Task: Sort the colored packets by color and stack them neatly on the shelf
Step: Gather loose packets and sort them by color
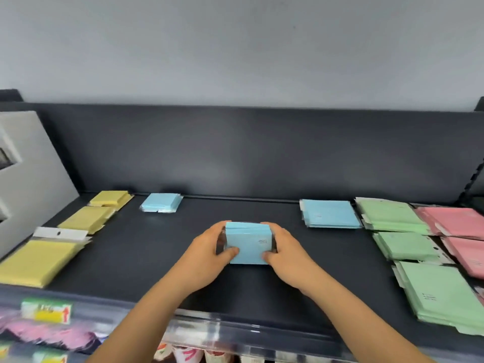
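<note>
Packets of pale blue are gathered into a held blue stack, which is found near the middle of the shelf, about midway between its front and back edges; whether its underside touches the dark surface cannot be told. The stack is gripped from both sides. The left hand is curled round its left edge, with the thumb laid on the top face near the front corner, and the right hand is curled round its right edge in the same way. The fingers of both hands are wrapped over the far corners.

Along the back edge, left of centre, a small blue stack is set flat, and further right along the same edge a larger blue stack is laid. Three piles of yellow are lined up down the left edge: a back yellow stack, a middle yellow stack and a front yellow stack at the front left corner. Toward the right edge three piles of green are ranged from back to front — a back green stack, a middle green stack and a front green stack — and pink stacks are placed just beside them at the very right edge, partly cut off by the frame. A grey panel is seen at the left end of the shelf, and a price label is fixed below the front edge near the left corner.
</note>
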The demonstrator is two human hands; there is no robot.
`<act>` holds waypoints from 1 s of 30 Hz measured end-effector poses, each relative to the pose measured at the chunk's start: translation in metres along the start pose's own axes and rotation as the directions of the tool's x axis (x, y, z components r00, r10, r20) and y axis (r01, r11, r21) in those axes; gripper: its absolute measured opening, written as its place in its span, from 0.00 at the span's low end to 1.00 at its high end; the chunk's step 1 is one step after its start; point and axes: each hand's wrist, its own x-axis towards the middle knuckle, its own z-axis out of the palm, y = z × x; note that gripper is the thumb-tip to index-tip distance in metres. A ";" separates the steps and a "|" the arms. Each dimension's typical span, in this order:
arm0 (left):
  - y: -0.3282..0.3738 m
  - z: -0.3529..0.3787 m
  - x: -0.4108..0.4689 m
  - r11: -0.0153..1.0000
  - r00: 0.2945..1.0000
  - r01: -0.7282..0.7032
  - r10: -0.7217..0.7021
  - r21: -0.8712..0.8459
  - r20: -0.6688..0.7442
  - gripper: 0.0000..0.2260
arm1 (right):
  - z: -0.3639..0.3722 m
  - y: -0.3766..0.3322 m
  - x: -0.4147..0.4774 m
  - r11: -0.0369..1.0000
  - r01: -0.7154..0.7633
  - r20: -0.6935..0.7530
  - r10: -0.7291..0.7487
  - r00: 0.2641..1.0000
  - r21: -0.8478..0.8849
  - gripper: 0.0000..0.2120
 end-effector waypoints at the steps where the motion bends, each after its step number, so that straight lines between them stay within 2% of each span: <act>1: -0.007 -0.011 -0.001 1.000 1.000 0.004 -0.004 0.010 -0.007 0.17 | 0.008 -0.006 0.006 0.999 -0.004 0.017 0.003 1.000 0.034 0.26; 4: -0.032 -0.042 0.001 0.995 0.992 0.095 -0.095 0.001 -0.081 0.15 | 0.036 -0.024 0.025 0.982 -0.062 0.051 0.054 0.997 0.176 0.24; 7: -0.062 -0.074 0.007 0.965 0.948 0.256 -0.261 -0.055 -0.180 0.24 | 0.075 -0.046 0.048 0.921 -0.197 0.121 0.165 0.979 0.336 0.17; 9: -0.079 -0.092 0.011 0.947 0.919 0.314 -0.322 -0.074 -0.225 0.27 | 0.099 -0.061 0.063 0.882 -0.239 0.117 0.209 0.971 0.406 0.12; 11: -0.096 -0.107 0.016 0.933 0.892 0.345 -0.360 -0.102 -0.273 0.26 | 0.121 -0.078 0.077 0.859 -0.250 0.092 0.234 0.968 0.447 0.05; 13: -0.106 -0.119 0.020 0.928 0.873 0.361 -0.372 -0.094 -0.316 0.24 | 0.140 -0.088 0.089 0.840 -0.248 0.068 0.246 0.967 0.482 0.03; 17: -0.125 -0.133 0.025 0.935 0.875 0.356 -0.332 0.002 -0.352 0.18 | 0.172 -0.100 0.108 0.864 -0.244 -0.003 0.274 0.962 0.441 0.06; 20: -0.132 -0.138 0.026 0.953 0.919 0.298 -0.274 0.046 -0.285 0.15 | 0.181 -0.104 0.113 0.876 -0.256 -0.019 0.289 0.957 0.408 0.07; 22: -0.135 -0.141 0.024 0.969 0.952 0.244 -0.234 0.029 -0.196 0.18 | 0.183 -0.105 0.114 0.874 -0.262 -0.036 0.302 0.953 0.409 0.08; 25: -0.139 -0.142 0.017 0.987 0.984 0.156 -0.151 0.048 -0.096 0.30 | 0.183 -0.107 0.113 0.872 -0.260 -0.045 0.305 0.951 0.416 0.09; 27: -0.143 -0.141 0.015 0.990 0.986 0.119 -0.108 0.081 -0.124 0.33 | 0.184 -0.108 0.109 0.881 -0.254 -0.041 0.294 0.955 0.400 0.10; 30: -0.147 -0.140 0.015 0.991 0.983 0.082 -0.063 0.106 -0.171 0.31 | 0.184 -0.109 0.108 0.900 -0.258 -0.028 0.286 0.958 0.351 0.12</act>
